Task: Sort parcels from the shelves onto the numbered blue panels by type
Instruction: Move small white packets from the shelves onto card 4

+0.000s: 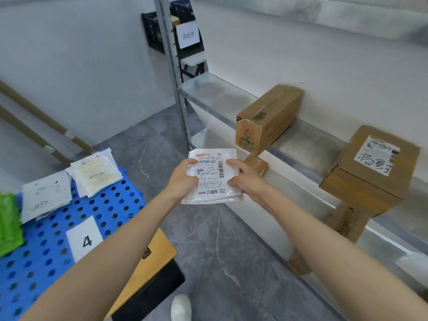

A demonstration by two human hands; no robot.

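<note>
A flat white plastic parcel (212, 181) with a barcode label is held above the grey floor, label up. My left hand (183, 179) grips its left edge and my right hand (245, 179) grips its right edge. To the left lies a perforated blue panel (115, 205) with a white card marked 4 (84, 238). Several white flat parcels (69, 184) lie on the panel's far end, and a green packet (8, 223) sits at its left edge. On the metal shelf (220, 98) to the right stand two cardboard boxes (266, 117) (368, 170).
More cardboard boxes (342, 225) sit on the lower shelf level. A yellow and black flat box (155, 262) lies on the floor beside the panel. A black crate (155, 33) with a paper sign hangs at the back. My shoe (181, 306) shows at the bottom.
</note>
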